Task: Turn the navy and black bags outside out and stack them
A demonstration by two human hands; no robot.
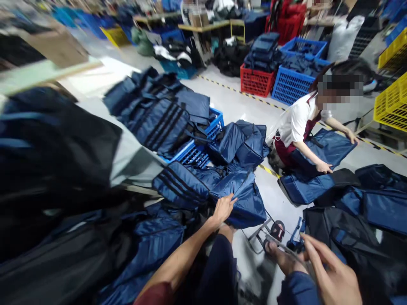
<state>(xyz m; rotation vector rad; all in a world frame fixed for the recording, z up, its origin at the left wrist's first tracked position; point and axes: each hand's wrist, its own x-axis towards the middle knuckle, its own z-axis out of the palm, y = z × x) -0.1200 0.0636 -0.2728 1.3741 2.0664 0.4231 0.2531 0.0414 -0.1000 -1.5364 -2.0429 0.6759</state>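
The wearer's L hand [224,208] rests on the near L part of a boxy navy-blue bag of shiny fabric [246,201], its fingers partly bent w/ slight gaps betw. them; whether they pinch the cloth or just press it, can't tell. The bag lies on a pile of similar bags [237,142], off the near side of a blue plastic mesh crate [217,123] & right beside a navy bag w/ black stripes [179,184]. The wearer's R hand [332,271] hangs apart from it, fingers long & loosely bent; a thin grey streak shows by the fingertips, too blurred to ID or to call held.

The fabric looks slack & slippery, so a firm hold on a seam or corner, w/ the R hand at the opp. edge, would likely control it better than fingertips on one panel.

That mesh crate is heaped w/ navy bags past its rim. Farther back, a red plastic crate [257,82] carries a navy stack [262,48] above its rim; by its R edge, a deep blue crate [291,87] holds loose navy pieces [300,65]. Yellow crates [392,101] stand far R; contents can't be made out. Nearby, a co-worker in a white top [295,120] has both hands on another navy bag [332,146].
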